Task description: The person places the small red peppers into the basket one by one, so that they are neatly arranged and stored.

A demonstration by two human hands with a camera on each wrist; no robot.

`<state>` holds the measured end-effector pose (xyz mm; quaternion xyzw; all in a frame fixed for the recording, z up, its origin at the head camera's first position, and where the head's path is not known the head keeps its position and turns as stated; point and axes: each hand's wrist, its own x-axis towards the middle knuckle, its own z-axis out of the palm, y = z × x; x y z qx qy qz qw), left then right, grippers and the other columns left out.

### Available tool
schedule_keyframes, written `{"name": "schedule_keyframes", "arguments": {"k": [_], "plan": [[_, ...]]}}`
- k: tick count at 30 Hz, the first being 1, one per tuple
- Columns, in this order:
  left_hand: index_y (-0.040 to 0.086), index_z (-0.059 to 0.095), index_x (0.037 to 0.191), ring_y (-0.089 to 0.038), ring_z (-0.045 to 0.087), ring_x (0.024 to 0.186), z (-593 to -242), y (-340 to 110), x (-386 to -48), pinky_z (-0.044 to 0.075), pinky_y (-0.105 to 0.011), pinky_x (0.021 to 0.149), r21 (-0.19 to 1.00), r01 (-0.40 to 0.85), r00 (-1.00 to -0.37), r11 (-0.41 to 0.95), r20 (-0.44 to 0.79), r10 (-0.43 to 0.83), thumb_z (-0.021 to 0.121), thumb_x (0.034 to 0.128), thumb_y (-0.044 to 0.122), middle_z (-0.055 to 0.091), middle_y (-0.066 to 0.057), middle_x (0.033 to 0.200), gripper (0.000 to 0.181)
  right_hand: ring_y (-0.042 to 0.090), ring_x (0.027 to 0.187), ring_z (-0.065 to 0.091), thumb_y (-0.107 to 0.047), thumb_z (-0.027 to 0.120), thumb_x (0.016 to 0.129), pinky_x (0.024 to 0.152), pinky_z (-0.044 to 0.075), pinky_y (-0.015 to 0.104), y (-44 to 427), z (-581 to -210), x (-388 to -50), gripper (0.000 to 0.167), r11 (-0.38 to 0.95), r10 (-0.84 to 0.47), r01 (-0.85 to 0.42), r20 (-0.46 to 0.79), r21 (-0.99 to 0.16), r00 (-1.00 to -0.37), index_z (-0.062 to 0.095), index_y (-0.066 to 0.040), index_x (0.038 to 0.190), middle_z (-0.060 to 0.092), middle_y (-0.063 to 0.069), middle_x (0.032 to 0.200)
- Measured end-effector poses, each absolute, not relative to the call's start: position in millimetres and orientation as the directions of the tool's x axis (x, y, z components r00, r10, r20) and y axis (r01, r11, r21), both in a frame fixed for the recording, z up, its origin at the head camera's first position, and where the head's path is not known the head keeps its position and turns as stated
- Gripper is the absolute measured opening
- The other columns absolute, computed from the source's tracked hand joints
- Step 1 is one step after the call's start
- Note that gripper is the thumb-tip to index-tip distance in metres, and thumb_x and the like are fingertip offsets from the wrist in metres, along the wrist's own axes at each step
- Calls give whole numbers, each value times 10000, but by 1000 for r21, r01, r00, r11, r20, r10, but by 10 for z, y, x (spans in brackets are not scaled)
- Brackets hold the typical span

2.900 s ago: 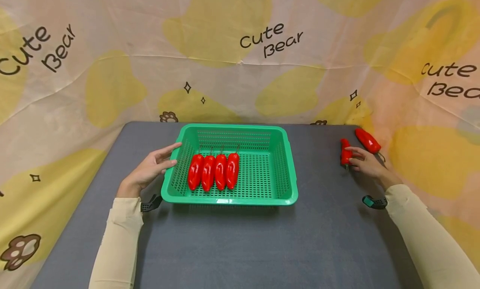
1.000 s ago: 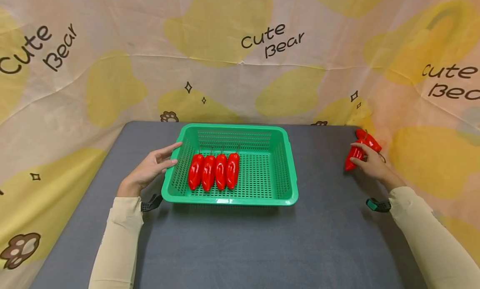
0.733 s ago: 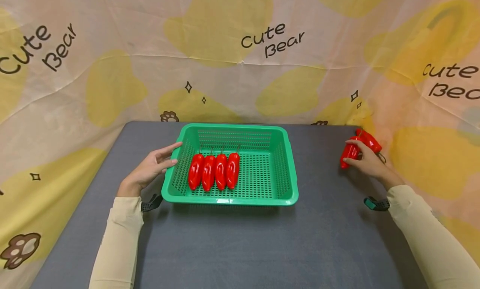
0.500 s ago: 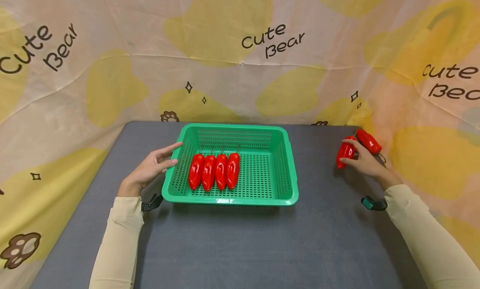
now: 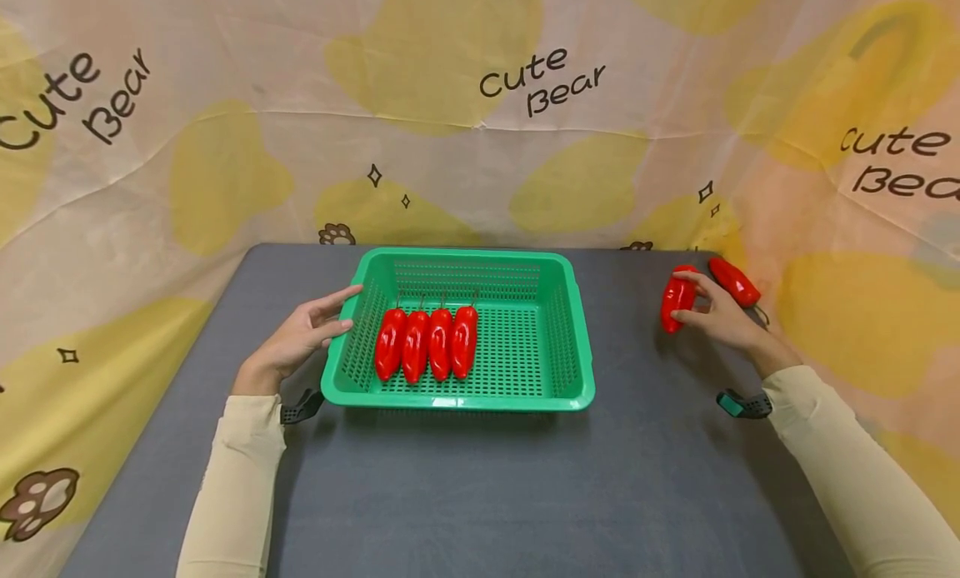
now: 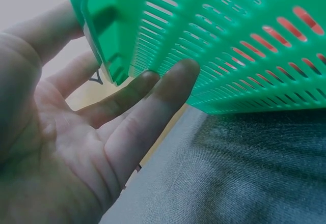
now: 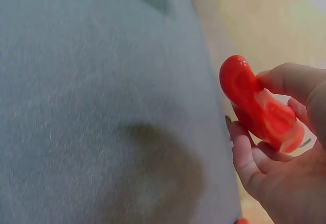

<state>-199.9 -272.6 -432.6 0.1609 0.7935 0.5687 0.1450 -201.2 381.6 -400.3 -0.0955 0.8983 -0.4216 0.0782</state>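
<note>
A green perforated basket (image 5: 457, 403) stands on the grey table, with several glossy red peppers (image 5: 440, 345) side by side in its left half, stems toward the back. My left hand (image 5: 288, 345) grips the basket's left rim; in the left wrist view its fingers (image 6: 147, 112) lie along the outer wall (image 6: 204, 56). To the right, my right hand (image 5: 723, 318) pinches another red pepper (image 5: 675, 301) between thumb and fingers. The right wrist view shows this pepper (image 7: 257, 102) held above the table in the right hand (image 7: 290, 178).
One more red pepper (image 5: 733, 281) lies at the table's back right corner, behind my right hand, its dark stem toward the front right. A patterned cloth (image 5: 442, 78) hangs behind and beside the grey table (image 5: 480, 495).
My right hand has taken hold of the pepper near the corner, turned it stem-back and moved it left, apart from the one behind. The left hand and basket have stayed in place.
</note>
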Motion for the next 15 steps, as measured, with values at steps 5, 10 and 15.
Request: {"name": "schedule_keyframes", "arguments": {"k": [5, 10, 15], "plan": [[190, 354, 1589, -116, 486, 1165, -4318, -2729, -2004, 459, -293, 652, 945, 87, -909, 317, -55, 414, 588, 1026, 193, 227, -146, 1680, 610, 517, 1281, 489, -97, 608, 1006, 808, 528, 151, 3725, -3917, -2006, 721, 584, -247, -82, -81, -808, -966, 191, -20, 1589, 327, 314, 1543], [214, 358, 1588, -138, 452, 1200, -4336, -2741, -2001, 453, -293, 649, 940, 69, -916, 333, -72, 394, 604, 1023, 225, 221, -118, 1688, 616, 146, 1121, 621, -105, 624, 999, 821, 556, 183, 3556, -3817, -2021, 731, 531, -273, -117, -38, -839, -961, 200, -46, 1592, 328, 275, 1550], [205, 349, 1591, -66, 519, 1182, -4332, -2734, -2002, 498, -256, 689, 943, 71, -912, 325, -71, 404, 602, 1024, 223, 221, -130, 1687, 621, -32, 1014, 589, -22, 627, 974, 812, 566, 191, 3376, -3730, -1987, 724, 452, -306, -183, 41, -873, -951, 228, -38, 1578, 335, 254, 1519]]}}
